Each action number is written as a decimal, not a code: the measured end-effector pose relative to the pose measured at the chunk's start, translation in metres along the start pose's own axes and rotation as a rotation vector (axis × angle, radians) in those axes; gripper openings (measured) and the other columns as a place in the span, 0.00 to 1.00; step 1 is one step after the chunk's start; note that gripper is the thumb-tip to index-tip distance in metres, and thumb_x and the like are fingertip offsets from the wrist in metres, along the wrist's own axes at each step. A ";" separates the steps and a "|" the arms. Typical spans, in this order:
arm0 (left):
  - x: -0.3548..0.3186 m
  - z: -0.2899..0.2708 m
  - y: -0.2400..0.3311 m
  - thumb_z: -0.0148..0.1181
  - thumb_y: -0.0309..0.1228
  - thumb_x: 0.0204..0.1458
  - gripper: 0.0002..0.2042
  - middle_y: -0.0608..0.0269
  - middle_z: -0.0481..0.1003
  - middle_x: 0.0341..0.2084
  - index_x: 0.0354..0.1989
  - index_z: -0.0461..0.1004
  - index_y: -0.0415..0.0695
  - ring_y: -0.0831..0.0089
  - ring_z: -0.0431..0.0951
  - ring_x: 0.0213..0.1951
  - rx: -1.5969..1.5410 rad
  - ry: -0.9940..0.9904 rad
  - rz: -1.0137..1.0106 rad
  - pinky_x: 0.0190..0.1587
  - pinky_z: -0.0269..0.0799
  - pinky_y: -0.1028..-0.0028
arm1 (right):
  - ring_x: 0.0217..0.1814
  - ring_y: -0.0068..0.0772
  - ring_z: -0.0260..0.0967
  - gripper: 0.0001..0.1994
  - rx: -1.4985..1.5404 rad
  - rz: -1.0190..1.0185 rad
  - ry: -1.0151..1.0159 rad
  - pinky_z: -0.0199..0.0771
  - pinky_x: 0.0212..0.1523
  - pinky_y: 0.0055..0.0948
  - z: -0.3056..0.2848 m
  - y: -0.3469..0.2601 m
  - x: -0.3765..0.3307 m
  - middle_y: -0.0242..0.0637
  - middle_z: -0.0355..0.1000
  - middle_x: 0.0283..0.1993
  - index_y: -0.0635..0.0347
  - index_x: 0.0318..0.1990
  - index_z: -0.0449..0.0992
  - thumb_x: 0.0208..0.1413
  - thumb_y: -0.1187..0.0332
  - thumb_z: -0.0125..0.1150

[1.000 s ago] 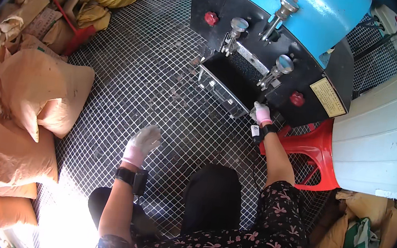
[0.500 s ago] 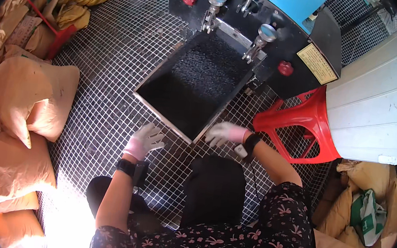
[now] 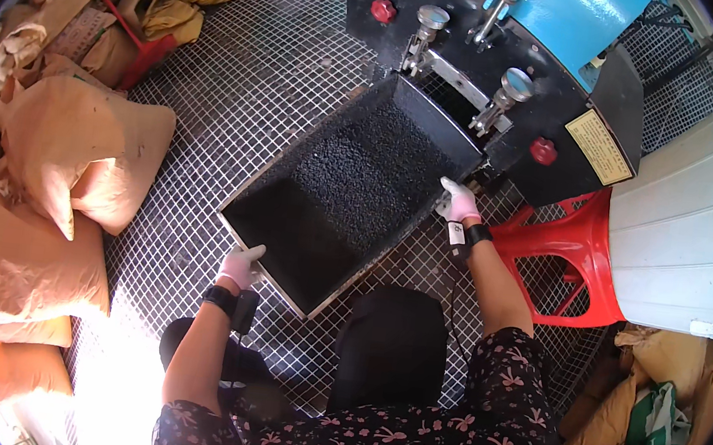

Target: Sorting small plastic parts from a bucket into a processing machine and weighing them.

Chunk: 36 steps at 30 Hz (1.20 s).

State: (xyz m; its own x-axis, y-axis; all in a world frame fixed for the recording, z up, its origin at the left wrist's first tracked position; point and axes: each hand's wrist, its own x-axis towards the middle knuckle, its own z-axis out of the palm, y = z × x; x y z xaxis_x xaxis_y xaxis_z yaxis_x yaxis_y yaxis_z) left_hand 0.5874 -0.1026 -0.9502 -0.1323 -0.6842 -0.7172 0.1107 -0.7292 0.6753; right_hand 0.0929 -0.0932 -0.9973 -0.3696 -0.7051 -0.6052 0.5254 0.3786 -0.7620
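A rectangular black tray point(image 3: 284, 293) with a pale metal rim holds a layer of small black pellets point(image 3: 354, 169). Part of its floor nearest me lies in dark shadow. My left hand point(image 3: 239, 267), in a white glove with a pink cuff, grips the near rim with the thumb over the top. Against the tray's right wall, towards its far end, my right hand point(image 3: 461, 204) in a matching glove holds the side; its lower fingers are hidden. The tray's far wall sits just in front of the black-panelled machine point(image 3: 534, 93).
Round-headed metal clamps point(image 3: 432, 24) and red knobs point(image 3: 543, 151) are on the machine front. A red plastic stool point(image 3: 572, 256) and a white drum point(image 3: 684, 207) stand right. Brown sacks point(image 3: 83, 156) pile up left, with a red-handled dustpan point(image 3: 146, 58). Grating point(image 3: 185, 264) covers the floor.
The tray has come away from the machine towards me, and its far wall now shows. Both hands, spread and free before, have closed on the tray; the right one reached farther forward. The view has shifted.
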 end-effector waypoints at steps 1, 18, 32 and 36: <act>0.003 -0.003 -0.003 0.58 0.31 0.44 0.11 0.62 0.68 0.19 0.33 0.65 0.40 0.71 0.69 0.18 0.042 0.017 0.007 0.18 0.65 0.73 | 0.32 0.34 0.68 0.13 -0.002 -0.003 -0.009 0.69 0.36 0.37 0.003 0.005 0.005 0.37 0.69 0.31 0.57 0.36 0.71 0.46 0.61 0.61; -0.221 -0.056 0.150 0.53 0.22 0.34 0.03 0.66 0.62 0.09 0.18 0.66 0.36 0.80 0.61 0.12 0.220 0.346 0.265 0.15 0.54 0.80 | 0.22 0.28 0.66 0.11 -1.368 -0.409 -0.218 0.68 0.22 0.28 0.134 -0.030 -0.169 0.37 0.67 0.21 0.59 0.32 0.72 0.36 0.76 0.60; -0.506 -0.085 0.304 0.51 0.23 0.33 0.04 0.67 0.62 0.10 0.16 0.64 0.36 0.79 0.59 0.14 0.332 0.599 0.456 0.18 0.55 0.79 | 0.20 0.35 0.68 0.13 -0.443 0.038 -0.184 0.67 0.22 0.28 0.265 -0.182 -0.395 0.42 0.68 0.20 0.59 0.32 0.72 0.34 0.80 0.59; -0.600 -0.073 0.378 0.48 0.26 0.37 0.05 0.72 0.60 0.13 0.19 0.66 0.36 0.81 0.59 0.18 0.215 0.543 0.670 0.22 0.55 0.80 | 0.19 0.39 0.66 0.15 -1.134 -1.132 -0.441 0.64 0.21 0.29 0.309 -0.299 -0.486 0.41 0.66 0.18 0.58 0.33 0.70 0.32 0.83 0.57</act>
State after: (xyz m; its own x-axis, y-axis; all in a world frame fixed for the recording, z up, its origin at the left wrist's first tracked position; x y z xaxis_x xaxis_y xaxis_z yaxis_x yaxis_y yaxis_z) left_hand 0.7803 0.0320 -0.2773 0.3849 -0.9169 -0.1056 -0.1974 -0.1936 0.9610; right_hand 0.3522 -0.0491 -0.4046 0.1847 -0.9385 0.2919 -0.7006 -0.3340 -0.6305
